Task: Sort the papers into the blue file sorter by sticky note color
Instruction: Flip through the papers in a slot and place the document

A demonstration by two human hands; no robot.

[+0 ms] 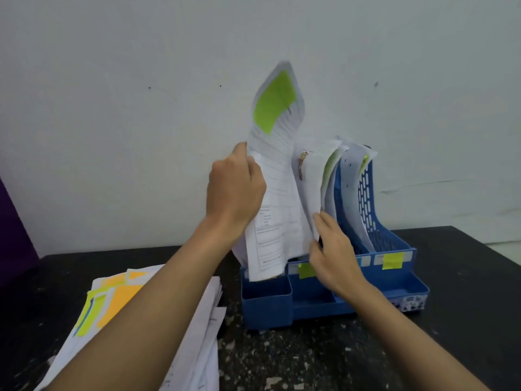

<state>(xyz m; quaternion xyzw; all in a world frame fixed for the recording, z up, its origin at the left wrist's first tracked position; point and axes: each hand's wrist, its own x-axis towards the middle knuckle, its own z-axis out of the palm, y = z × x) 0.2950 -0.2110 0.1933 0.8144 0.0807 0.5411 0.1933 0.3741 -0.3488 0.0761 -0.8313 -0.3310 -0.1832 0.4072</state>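
My left hand grips a printed paper by its left edge and holds it upright over the left end of the blue file sorter. A green sticky note sits near the paper's top. My right hand holds back the edges of the papers standing in the sorter's middle slot. Several of those carry green notes. Green labels are stuck on the sorter's front rail. A stack of papers with orange and green notes lies on the table at the left, partly under my left forearm.
The sorter stands on a dark speckled table against a white wall. Small open compartments run along the sorter's front. A purple surface shows at the far left edge.
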